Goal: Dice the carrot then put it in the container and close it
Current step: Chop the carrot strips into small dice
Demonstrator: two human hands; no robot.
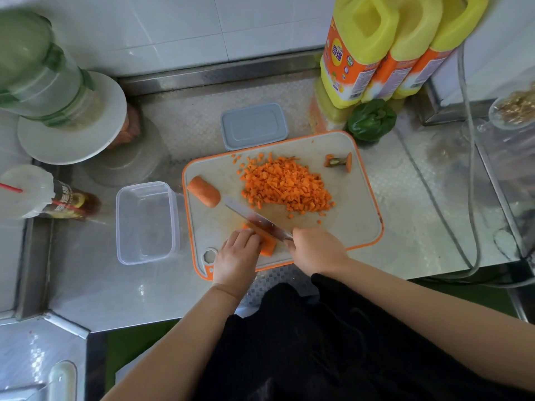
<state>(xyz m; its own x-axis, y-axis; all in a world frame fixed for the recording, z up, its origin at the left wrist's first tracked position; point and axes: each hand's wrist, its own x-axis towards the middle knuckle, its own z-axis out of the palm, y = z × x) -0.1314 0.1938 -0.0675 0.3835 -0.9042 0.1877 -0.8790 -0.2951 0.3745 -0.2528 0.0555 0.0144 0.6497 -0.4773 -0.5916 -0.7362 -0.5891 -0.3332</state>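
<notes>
Orange-rimmed white plastic cutting board (pixel 356 204) under both hands. Clear rectangular plastic container (pixel 146 222), lidless, left of the grip; grey rectangular lid (pixel 254 125) well beyond it. Heap of diced orange carrot (pixel 285 185) just past the blade. Right hand (pixel 317 250) wrapped around steel knife (pixel 254 219) handle. Left hand (pixel 238 256), fingers curled, pinning orange carrot slab (pixel 267 248) against blade. Uncut carrot chunk (pixel 204 191) far-left of grip; carrot top end (pixel 338 162) far-right.

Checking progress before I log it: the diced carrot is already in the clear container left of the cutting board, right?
Not quite. The head view shows the clear container left of the cutting board holding nothing; the diced carrot is still piled on the board.
</notes>
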